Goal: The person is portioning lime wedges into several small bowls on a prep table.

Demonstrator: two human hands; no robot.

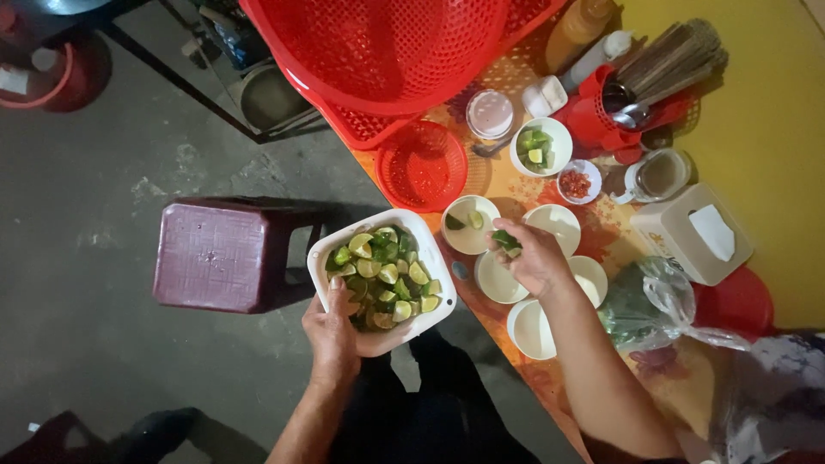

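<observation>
My left hand [333, 331] grips the near rim of a white square bowl [427, 247] full of cut lime wedges [387, 277], holding it off the table's edge. My right hand [534, 255] hovers over several small white dishes and pinches a few green lime pieces [506, 241]. Just left of that hand, a small white dish [469, 225] holds two lime pieces. Other small white dishes [560, 225] around the hand look bare.
A small red basket [422, 166] and large red baskets [387, 51] stand at the far end. A bowl of limes [541, 146], a chilli dish [577, 183], a chopstick holder [640, 86], a tissue box [692, 232] and bagged greens [644, 305] crowd the table. A maroon stool [215, 255] stands left.
</observation>
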